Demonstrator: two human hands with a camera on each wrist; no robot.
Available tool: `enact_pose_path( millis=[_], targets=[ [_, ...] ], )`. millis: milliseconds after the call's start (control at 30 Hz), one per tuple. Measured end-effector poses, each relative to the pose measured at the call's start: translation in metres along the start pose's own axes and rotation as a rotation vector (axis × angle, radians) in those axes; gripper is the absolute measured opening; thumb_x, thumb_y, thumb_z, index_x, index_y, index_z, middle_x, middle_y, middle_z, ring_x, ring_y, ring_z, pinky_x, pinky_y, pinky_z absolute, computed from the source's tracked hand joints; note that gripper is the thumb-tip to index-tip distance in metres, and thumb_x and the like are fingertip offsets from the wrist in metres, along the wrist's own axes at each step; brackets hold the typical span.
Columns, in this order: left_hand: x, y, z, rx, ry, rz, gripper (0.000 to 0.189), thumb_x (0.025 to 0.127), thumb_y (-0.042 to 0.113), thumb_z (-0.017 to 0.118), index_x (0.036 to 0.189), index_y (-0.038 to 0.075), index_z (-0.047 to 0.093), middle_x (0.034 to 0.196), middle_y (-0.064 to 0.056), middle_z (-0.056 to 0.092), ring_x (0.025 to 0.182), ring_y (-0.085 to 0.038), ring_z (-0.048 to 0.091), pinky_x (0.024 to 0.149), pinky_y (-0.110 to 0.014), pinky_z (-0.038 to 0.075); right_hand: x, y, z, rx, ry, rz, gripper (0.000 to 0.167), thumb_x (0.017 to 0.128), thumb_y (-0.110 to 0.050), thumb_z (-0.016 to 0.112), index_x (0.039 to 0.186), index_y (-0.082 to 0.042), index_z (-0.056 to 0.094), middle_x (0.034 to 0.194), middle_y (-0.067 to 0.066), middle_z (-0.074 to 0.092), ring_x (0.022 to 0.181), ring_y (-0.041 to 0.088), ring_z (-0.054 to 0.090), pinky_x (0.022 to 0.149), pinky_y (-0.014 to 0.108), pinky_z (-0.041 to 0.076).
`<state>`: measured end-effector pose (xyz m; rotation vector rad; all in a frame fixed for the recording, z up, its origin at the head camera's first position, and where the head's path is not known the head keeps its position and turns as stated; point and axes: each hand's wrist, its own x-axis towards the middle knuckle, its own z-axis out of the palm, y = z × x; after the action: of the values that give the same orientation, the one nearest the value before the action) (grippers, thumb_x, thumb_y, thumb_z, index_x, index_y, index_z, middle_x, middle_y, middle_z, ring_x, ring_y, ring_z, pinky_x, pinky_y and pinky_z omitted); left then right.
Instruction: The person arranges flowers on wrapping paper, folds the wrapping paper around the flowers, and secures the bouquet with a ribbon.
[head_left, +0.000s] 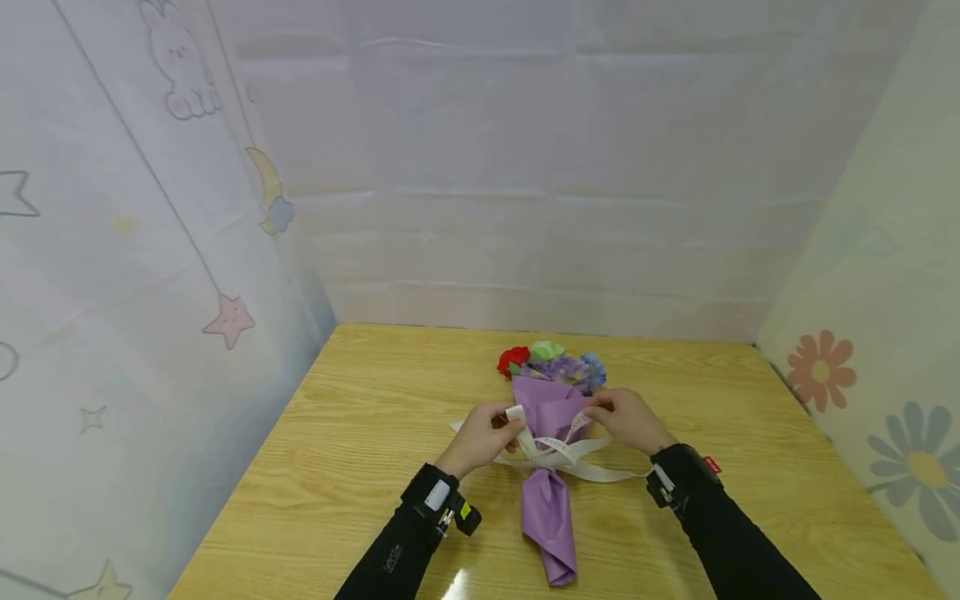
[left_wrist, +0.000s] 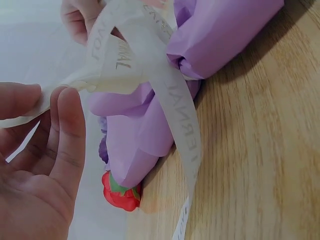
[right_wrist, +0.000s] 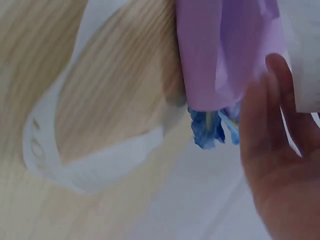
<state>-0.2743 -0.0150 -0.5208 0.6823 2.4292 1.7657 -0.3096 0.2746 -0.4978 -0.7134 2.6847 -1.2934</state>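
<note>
Head view, frame centre: left hand (head_left: 480,437) and right hand (head_left: 630,419) each pinch the white ribbon (head_left: 558,454) around the purple-wrapped bouquet (head_left: 551,450) on the wooden table (head_left: 360,433).

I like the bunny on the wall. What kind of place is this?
Probably a small craft corner. A wooden table stands between walls hung with cartoon sheets, and two hands tie a ribbon round a paper bouquet.

The cream ribbon (left_wrist: 150,70) bears partly readable letters "ERNAL".
</note>
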Motion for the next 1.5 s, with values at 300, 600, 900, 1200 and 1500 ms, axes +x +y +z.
enact_pose_path(
  millis=[300, 600, 900, 1200, 1500],
  targets=[
    [-0.009, 0.024, -0.001, -0.041, 0.018, -0.036, 0.015, 0.102, 0.004, 0.060, 0.103, -0.009, 0.066, 0.082, -0.026, 0.067, 0.074, -0.050, 0.066, 0.070, -0.062, 0.054, -0.002, 0.002, -0.010, 0.376, -0.103, 0.138, 0.032, 0.103, -0.024, 0.064, 0.109, 0.006, 0.071, 0.089, 0.011, 0.063, 0.056, 0.011, 0.050, 0.054, 0.027, 0.043],
    [-0.003, 0.000, 0.001, -0.028, -0.005, -0.024, 0.015, 0.103, 0.014, 0.062, 0.102, 0.000, 0.069, 0.079, -0.016, 0.070, 0.073, -0.034, 0.071, 0.072, -0.050, 0.058, -0.008, 0.016, -0.005, 0.765, -0.133, 0.080, 0.030, 0.104, -0.007, 0.058, 0.124, 0.015, 0.062, 0.118, 0.009, 0.068, 0.112, 0.018, 0.066, 0.098, 0.032, 0.052],
    [-0.024, 0.012, 0.010, -0.036, -0.275, 0.029, 0.015, 0.099, 0.010, 0.066, 0.095, -0.003, 0.070, 0.082, -0.015, 0.070, 0.074, -0.033, 0.069, 0.066, -0.031, 0.058, 0.009, 0.011, 0.013, 0.346, 0.180, 0.185, 0.024, 0.102, -0.008, 0.061, 0.109, 0.014, 0.067, 0.094, 0.020, 0.072, 0.084, 0.026, 0.074, 0.082, 0.043, 0.058],
    [-0.032, 0.010, 0.015, 0.031, -0.226, 0.013, 0.011, 0.096, 0.014, 0.069, 0.096, 0.004, 0.075, 0.083, -0.002, 0.069, 0.072, -0.012, 0.063, 0.060, -0.019, 0.047, 0.010, 0.004, 0.011, 0.287, 0.166, 0.195, 0.026, 0.100, -0.012, 0.065, 0.111, 0.011, 0.068, 0.086, 0.018, 0.072, 0.077, 0.029, 0.071, 0.074, 0.045, 0.060],
    [-0.034, 0.019, 0.028, 0.046, -0.210, 0.061, 0.008, 0.094, 0.011, 0.072, 0.098, 0.007, 0.077, 0.088, 0.009, 0.067, 0.079, 0.000, 0.061, 0.069, -0.020, 0.052, 0.011, -0.019, 0.006, 0.201, 0.175, 0.166, 0.044, 0.100, -0.020, 0.067, 0.131, 0.008, 0.054, 0.092, 0.020, 0.071, 0.081, 0.037, 0.068, 0.071, 0.036, 0.055]
  ],
)
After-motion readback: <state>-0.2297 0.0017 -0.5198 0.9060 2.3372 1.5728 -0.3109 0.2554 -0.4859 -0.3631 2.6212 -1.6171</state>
